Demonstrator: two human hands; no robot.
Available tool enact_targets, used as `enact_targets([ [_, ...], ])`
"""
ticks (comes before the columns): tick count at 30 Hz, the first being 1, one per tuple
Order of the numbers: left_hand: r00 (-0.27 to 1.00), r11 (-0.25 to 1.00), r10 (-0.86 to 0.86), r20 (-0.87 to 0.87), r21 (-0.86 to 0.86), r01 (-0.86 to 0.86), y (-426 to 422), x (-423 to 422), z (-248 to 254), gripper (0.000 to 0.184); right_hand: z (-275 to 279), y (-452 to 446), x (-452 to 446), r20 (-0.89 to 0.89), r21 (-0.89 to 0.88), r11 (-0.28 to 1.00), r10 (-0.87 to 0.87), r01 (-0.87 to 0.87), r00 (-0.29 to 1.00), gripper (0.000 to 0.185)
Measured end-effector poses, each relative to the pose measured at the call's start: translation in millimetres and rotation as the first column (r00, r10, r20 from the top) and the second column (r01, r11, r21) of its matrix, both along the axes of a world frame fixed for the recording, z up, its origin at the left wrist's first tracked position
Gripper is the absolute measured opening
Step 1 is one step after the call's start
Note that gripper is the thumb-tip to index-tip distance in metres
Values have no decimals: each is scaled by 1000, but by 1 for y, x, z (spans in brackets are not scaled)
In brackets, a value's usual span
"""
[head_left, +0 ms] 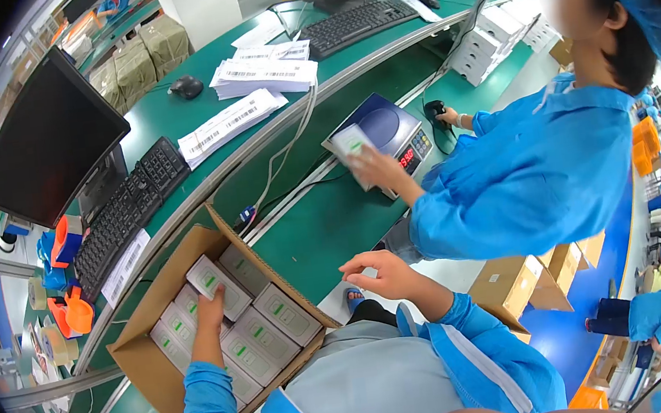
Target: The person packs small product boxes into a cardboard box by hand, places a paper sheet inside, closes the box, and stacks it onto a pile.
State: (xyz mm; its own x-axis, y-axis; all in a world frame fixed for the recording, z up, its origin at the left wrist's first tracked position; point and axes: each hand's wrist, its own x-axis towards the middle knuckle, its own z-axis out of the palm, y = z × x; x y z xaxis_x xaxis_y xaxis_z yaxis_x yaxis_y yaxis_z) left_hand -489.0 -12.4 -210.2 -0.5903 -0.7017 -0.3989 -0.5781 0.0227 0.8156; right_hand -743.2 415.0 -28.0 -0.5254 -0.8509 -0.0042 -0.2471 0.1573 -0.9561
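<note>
In the open cardboard carton several small white boxes with green labels stand packed in rows. My left hand reaches into it and grips one white box, which sits tilted and a little higher than its neighbours. Part of that box is hidden behind my fingers. To the right of the carton, my right hand hovers in front of my body, loosely bent, fingers apart and nothing in it.
Beside me, a co-worker in blue holds a white box over a weighing scale and a scanner. Keyboards, monitors and paper labels occupy the green bench. Cardboard boxes stand at lower right.
</note>
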Motion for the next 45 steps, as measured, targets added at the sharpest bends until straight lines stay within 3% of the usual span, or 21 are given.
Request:
enact_targets([
  [3, 949, 910, 152, 278, -414, -24, 41, -34, 27, 102, -30, -7, -19, -49, 36, 999, 0, 2, 999, 28],
  [4, 969, 718, 125, 215, -693, 61, 34, -32, -15, 109, -49, -13, -28, -43, 74, 997, 20, -17, 999, 27],
  [5, 970, 840, 98, 222, -541, 39, 45, -46, 15, 109, -71, -22, -37, -77, 49, 998, 46, -42, 996, 26],
  [6, 948, 727, 97, 302, -672, 139, 55, -55, 27, 95, -92, -32, -42, -93, 36, 998, 61, -57, 994, 22],
  [7, 896, 379, 36, 443, -835, 398, 39, -46, -6, 71, -104, -51, -62, -524, -163, 982, -3, -96, 852, 21],
  [8, 863, 225, 112, 492, -859, 461, 52, -59, 7, 52, -135, -60, -60, -253, -20, 1000, -23, 18, 967, 25],
  [13, 560, 541, -17, 828, -463, 702, 81, -57, 59, 69, -181, -126, -86, -610, 334, 915, 28, 225, 792, 105],
  [15, 703, 593, -52, 710, -544, 594, 76, -44, 44, 61, -190, -140, -83, -418, 623, 767, 160, 154, 895, 117],
  [18, 846, 570, -169, 505, -650, 502, 64, -17, 34, 59, -186, -148, -87, -260, 660, 741, 71, 124, 963, 114],
  [20, 842, 545, -211, 496, -655, 523, 63, -1, 41, 60, -191, -143, -95, 602, -22, 960, -209, 278, 770, 102],
  [21, 839, 536, -236, 490, -655, 533, 64, 8, 42, 61, -152, -127, -92, 807, -230, 932, 21, 281, 590, 94],
  [23, 881, 484, -242, 406, -736, 473, 70, 33, 36, 63, -40, -129, -77, 722, -672, 734, 617, 101, 313, 83],
  [25, 905, 416, -272, 328, -807, 418, 75, 47, 30, 67, 30, -140, -37, 625, -748, 661, 733, -63, 270, 82],
  [26, 906, 412, -266, 328, -811, 414, 74, 46, 29, 67, 61, -148, -4, 745, -601, 799, 567, -16, 350, 84],
  [28, 914, 400, -250, 321, -825, 399, 76, 45, 28, 68, 93, -191, 13, 695, -345, 832, 538, -435, 476, 93],
  [29, 896, 425, -269, 354, -791, 440, 75, 43, 30, 69, 94, -235, 6, 583, -107, 586, 691, -803, 427, 100],
  [32, 902, 427, -270, 336, -798, 425, 74, 46, 20, 75, 9, -298, 63, -183, 544, 773, 488, -325, 853, 108],
  [35, 918, 440, -252, 307, -808, 391, 74, 46, 17, 75, -27, -306, 103, -488, 536, 831, 163, 148, 857, 116],
  [39, 912, 472, -256, 321, -782, 408, 76, 43, 17, 79, -69, -302, 133, -622, 455, 809, -11, 373, 783, 116],
  [42, 902, 465, -261, 345, -774, 430, 73, 47, 19, 79, -163, -296, 130, -871, 311, 810, 33, 497, 490, 93],
  [45, 893, 493, -314, 323, -749, 444, 77, 58, 21, 79, -68, -326, 125, -364, 928, 332, 701, 171, 613, 62],
])
